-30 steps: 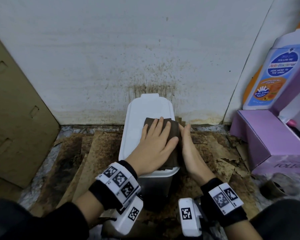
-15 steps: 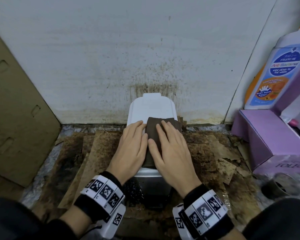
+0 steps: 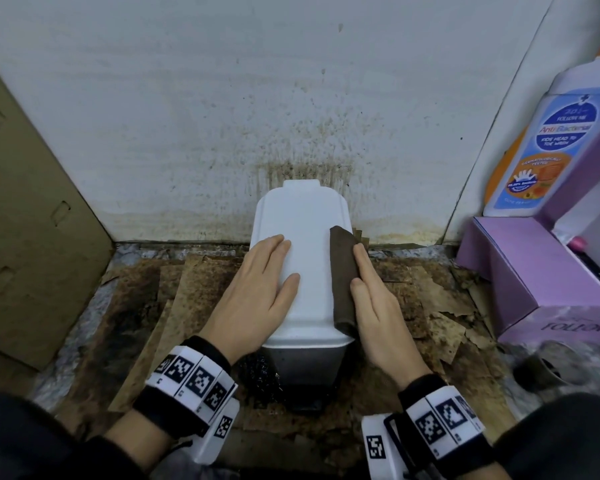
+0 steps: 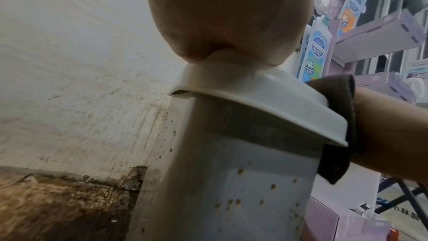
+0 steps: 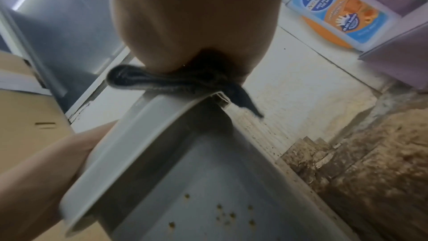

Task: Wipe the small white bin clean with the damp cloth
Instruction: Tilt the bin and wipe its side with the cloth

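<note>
The small white bin [image 3: 305, 244] stands against the stained wall with its lid closed; brown specks dot its front [image 4: 231, 180]. My left hand [image 3: 260, 289] lies flat on the left half of the lid, fingers straight. A dark brown cloth [image 3: 342, 271] hangs over the lid's right edge. My right hand [image 3: 378, 306] presses it there, thumb on top and straight fingers along the side. In the left wrist view the cloth [image 4: 340, 135] wraps the lid's rim. The right wrist view shows the cloth [image 5: 162, 81] bunched under my palm on the rim.
Brown cardboard [image 3: 25, 220] leans at the left. A purple box [image 3: 534, 278] and a bottle-shaped display [image 3: 548, 150] stand at the right. Torn, stained cardboard pieces [image 3: 430, 299] cover the floor around the bin. A small dark round thing [image 3: 541, 368] lies at the lower right.
The cloth has moved from the middle of the lid to its right edge, now under my right hand alone. My left hand has shifted off the cloth onto the bare left side of the lid.
</note>
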The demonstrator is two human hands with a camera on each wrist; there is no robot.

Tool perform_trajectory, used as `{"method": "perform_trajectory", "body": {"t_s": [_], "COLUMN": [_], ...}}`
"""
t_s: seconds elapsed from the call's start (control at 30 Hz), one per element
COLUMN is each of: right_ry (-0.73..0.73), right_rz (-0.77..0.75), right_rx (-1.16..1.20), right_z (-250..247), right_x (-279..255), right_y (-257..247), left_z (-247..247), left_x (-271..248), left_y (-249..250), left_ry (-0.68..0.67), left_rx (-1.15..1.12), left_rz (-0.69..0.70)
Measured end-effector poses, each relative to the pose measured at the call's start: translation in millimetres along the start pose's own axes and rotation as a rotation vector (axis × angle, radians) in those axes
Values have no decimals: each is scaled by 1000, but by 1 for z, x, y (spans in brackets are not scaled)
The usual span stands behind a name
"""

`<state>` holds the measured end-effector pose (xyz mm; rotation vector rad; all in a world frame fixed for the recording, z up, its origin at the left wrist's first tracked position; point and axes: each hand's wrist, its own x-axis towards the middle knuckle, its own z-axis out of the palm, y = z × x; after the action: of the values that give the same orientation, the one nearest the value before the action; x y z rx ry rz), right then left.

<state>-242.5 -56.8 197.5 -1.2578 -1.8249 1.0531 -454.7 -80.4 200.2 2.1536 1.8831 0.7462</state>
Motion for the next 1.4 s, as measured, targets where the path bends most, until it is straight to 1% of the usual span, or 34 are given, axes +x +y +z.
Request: {"method": "perform_trajectory", "body": {"t_s": [0.2,0.33,0.43,0.57,0.7,0.77,0.83,0.9,1.0,1.1,1.17,1.23,1.3,1.4], "right_ry": [45,39,65,101,179,200,205,193,157,147,150,155,162,95], "right_rz": [73,75,52,6,0,7,16,35,93,127,148,129,91,53], "right_rx": [153,168,170,139,233,297,379,470,666,759,787,787,734,643], "right_z": [3,13,15,17,30,35,41,48,63,81,91,98,107,125], "right_x": [3,4,6,8,9,11,12,14,16,15,13,9,7,7], "right_y": [-3,-3,-1,2,1,-1,-5,-10,-11,-8,-6,-6,-8,-11], "left_z": [2,2,1,-10,-20,-21,-21,-21,-21,-24,-30,-36,-40,-39], "left_x": [0,0,0,1,1,1,3,6,6,3,2,2,2,1], "left_y": [-2,-2,-4,-1,4,4,4,5,7,0,-5,-9,-13,-22], "left_ry": [12,25,12,-19,-12,-10,8,40,23,11,-32,-76,-74,-34], "left_rx": [-11,-4,5,136,199,172,91,8,-78,-76,-112,-184,-216,-160], "left_rz": [4,2,6,30,17,42,53,36,-20,-76,-130,-189,-222,-229]}}
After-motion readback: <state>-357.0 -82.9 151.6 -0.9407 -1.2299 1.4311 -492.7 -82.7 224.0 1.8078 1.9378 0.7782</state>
